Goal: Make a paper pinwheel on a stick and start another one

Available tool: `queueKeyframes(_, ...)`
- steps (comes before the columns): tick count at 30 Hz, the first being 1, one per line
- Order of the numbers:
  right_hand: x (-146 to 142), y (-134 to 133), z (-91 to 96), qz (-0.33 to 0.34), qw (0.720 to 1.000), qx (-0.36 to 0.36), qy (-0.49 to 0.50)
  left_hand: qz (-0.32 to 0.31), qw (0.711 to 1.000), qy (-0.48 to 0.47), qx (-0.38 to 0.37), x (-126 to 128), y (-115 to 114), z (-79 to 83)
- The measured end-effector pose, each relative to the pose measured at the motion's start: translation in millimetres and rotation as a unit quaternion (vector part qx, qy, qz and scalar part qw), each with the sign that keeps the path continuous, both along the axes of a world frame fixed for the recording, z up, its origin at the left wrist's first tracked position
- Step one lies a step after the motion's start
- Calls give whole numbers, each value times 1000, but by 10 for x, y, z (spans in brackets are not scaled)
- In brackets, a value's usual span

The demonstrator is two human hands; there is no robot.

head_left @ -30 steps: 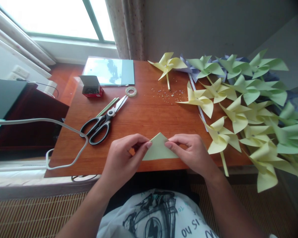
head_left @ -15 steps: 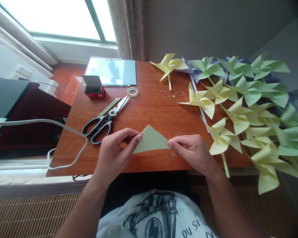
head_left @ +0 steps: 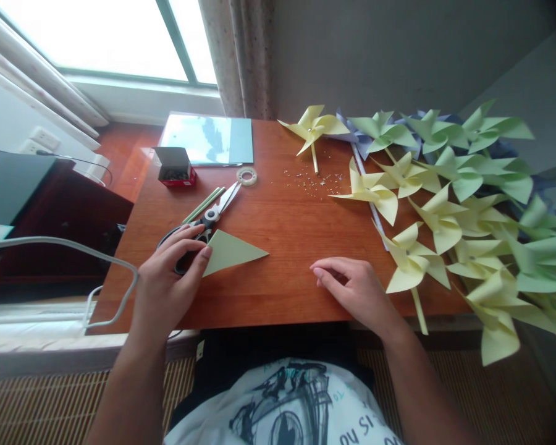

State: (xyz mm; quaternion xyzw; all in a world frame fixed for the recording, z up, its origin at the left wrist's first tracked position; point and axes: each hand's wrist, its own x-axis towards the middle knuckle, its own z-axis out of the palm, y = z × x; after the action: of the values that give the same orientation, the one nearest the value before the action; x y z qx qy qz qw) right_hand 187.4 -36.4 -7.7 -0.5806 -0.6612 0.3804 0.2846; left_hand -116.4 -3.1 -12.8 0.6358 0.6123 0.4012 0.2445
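My left hand [head_left: 173,272] pinches a pale green folded paper triangle [head_left: 236,252] between thumb and fingers, its long point aimed right. Beneath and beside these fingers lie black-and-grey scissors [head_left: 211,214], their handles partly hidden by my hand and their blades pointing away. My right hand [head_left: 347,278] hovers at the desk's front with fingers curled together against the thumb, nothing visible in it. The nearest thing to it is a yellow paper pinwheel [head_left: 410,256] on a rolled stick.
Many yellow, green and purple pinwheels [head_left: 472,216] crowd the right side of the wooden desk [head_left: 278,216]. Paper sticks [head_left: 202,206], a tape roll [head_left: 247,177], an open red box [head_left: 176,176] and a blue folder [head_left: 241,142] lie at left. A white cable [head_left: 130,272] loops near the left edge.
My right hand has let go of the paper triangle and stays near its place. My left hand has carried the triangle left, over to the scissors' handles.
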Motion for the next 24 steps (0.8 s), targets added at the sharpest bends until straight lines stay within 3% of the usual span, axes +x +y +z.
queueKeyframes(5,-26,-4,-1,6,1000,8,-15,-73,996,-16,-40,116,-104,42)
queueKeyframes(10,-74,-7,-27,-3,1000,18,-25,-122,985,-59,-108,478,-263,135)
queueKeyframes(13,-79,2,-48,-22,999,21,-13,-95,962,-202,-157,698,-339,165)
queueKeyframes(16,-54,4,-70,-33,999,21,-6,-76,900,-364,-226,808,-362,176)
queueKeyframes(19,-61,-17,-106,-53,998,31,-3,-28,850,-457,-261,793,-337,179)
queueKeyframes(21,-129,-37,-132,-68,996,63,-14,11,840,-481,-251,738,-304,177)
queueKeyframes(24,-350,-49,-146,-55,988,128,-69,47,854,-473,-211,643,-253,161)
